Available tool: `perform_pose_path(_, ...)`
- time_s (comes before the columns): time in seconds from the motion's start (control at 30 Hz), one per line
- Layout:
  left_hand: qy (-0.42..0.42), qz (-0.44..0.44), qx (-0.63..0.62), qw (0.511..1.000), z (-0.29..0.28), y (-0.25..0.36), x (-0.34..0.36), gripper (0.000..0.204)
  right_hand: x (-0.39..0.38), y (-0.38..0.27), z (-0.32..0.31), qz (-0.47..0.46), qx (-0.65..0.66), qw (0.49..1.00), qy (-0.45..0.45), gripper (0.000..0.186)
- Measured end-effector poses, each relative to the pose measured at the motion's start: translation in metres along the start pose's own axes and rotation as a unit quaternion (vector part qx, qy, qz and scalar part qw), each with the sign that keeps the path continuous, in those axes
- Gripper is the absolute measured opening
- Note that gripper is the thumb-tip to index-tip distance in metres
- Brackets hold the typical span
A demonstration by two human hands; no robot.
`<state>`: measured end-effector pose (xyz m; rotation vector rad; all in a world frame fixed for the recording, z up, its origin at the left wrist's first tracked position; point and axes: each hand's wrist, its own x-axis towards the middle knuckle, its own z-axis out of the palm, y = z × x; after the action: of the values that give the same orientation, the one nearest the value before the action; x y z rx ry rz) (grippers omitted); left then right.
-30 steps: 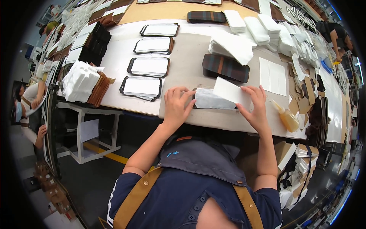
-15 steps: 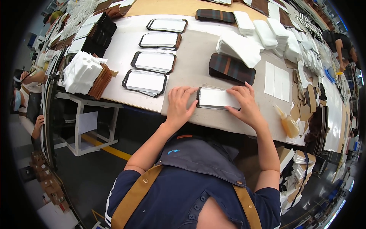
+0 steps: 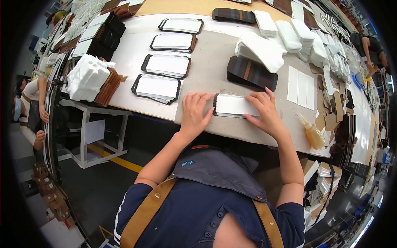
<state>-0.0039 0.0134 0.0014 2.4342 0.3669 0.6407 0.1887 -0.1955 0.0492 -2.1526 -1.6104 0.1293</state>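
A rectangular panel with a white face and a dark edge lies flat near the front of the table between my hands. My left hand rests on the tabletop with fingers and thumb apart, touching the panel's left end. Across its right end, my right hand lies with thumb and fingers spread; they cover that end. Just beyond are stacked dark plaid pieces with an orange stripe, partly under a fanned pile of white pads. To the left, several similar white-faced panels with black edges form a column.
White strips lie right of my hand, near a bottle of amber liquid with a pointed nozzle. Stacks of white and brown pieces stand at the left table edge. A co-worker is at far left, another person at far right.
My hands stay almost still at the two ends of the panel; the right fingers shift very slightly left. The co-worker at far left has moved their arms.
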Motion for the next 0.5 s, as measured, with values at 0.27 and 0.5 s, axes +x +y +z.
perform_pose_path(0.27,-0.006,0.026,0.033,0.999,0.001,0.005,0.001,0.031,-0.002,-0.001,0.000,0.008,-0.008,1.000,-0.008,0.053)
perform_pose_path(0.5,-0.005,0.051,0.050,0.997,0.004,0.005,0.002,0.029,-0.010,0.015,-0.004,0.054,0.080,0.995,0.033,0.049)
